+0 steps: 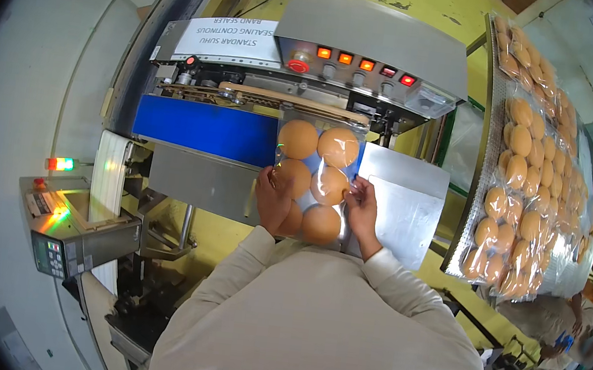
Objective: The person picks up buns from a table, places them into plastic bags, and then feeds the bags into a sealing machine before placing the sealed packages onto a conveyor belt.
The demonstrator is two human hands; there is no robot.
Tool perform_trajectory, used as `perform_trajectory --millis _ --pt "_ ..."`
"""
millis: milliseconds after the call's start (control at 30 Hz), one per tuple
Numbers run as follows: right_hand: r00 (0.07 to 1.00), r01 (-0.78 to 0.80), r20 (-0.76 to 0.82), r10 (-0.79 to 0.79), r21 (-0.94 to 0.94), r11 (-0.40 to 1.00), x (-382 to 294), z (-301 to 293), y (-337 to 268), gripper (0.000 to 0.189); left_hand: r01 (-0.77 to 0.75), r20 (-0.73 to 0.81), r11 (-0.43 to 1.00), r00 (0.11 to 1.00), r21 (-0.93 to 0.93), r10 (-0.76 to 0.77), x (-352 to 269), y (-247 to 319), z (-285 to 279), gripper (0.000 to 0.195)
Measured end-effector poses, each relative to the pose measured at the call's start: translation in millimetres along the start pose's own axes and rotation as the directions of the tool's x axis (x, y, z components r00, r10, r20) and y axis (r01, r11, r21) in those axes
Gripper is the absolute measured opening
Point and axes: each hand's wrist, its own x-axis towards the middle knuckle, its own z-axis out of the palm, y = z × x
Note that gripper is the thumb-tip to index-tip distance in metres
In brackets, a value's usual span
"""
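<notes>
A clear plastic bag of round brown buns (323, 223) lies before me, its buns in two columns. Its far end reaches the drive belt of a continuous band sealer (295, 100). My left hand (272, 201) grips the bag's left edge, with the fingers over a bun. On the opposite side my right hand (362, 206) pinches the right edge. The upper part of the bag rests over the sealer's blue conveyor belt (204, 128). Whether the bag's mouth has entered the sealing belts is hard to tell.
The sealer's control box (370, 45) has lit switches and a red stop button. On the right, a perforated metal tray (472, 205) holds bagged buns (521, 139). A second conveyor machine (83, 226) with a signal light stands left. Another person (549, 323) is at far right.
</notes>
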Motion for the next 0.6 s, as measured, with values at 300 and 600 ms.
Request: perform_trajectory --millis 300,600 --pt "0.989 -0.076 -0.126 0.083 0.059 0.995 -37.8 64.3 46.3 0.01 0.488 0.549 0.756 0.81 -0.436 -0.206 79.0 -53.0 -65.5 0.041" --pt "0.972 -0.084 -0.223 0.08 -0.008 0.996 -55.1 70.6 75.2 0.003 0.61 0.661 0.626 0.725 -0.486 -0.193 116.5 -77.7 -126.4 0.036"
